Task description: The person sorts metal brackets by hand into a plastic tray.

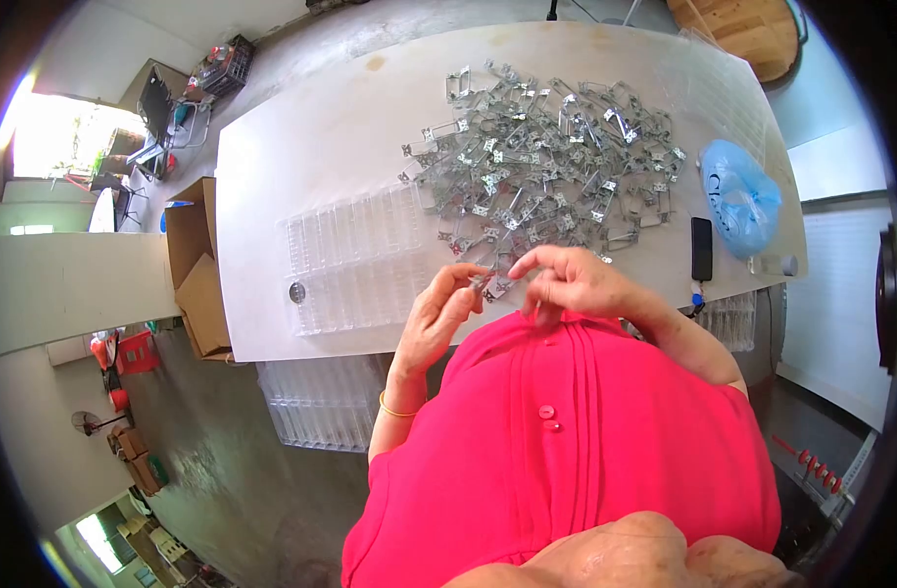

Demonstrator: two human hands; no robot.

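Hands pinching a small metal clip at a white table's near edge

Left hand (438,314) and right hand (571,282) meet above the table (301,157), fingers curled nearly closed, each gripping one end of the same metal clip (491,284). Just beyond the left hand lies a clear plastic tray (355,260). Farther out spreads a large heap of metal clips (546,152). To the right of the heap sit a black phone (701,248) and a blue plastic bag (740,196)

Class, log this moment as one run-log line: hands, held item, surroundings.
left hand: pinching metal clip | right hand: on same clip | table: clip pile, clear tray, phone, blue bag
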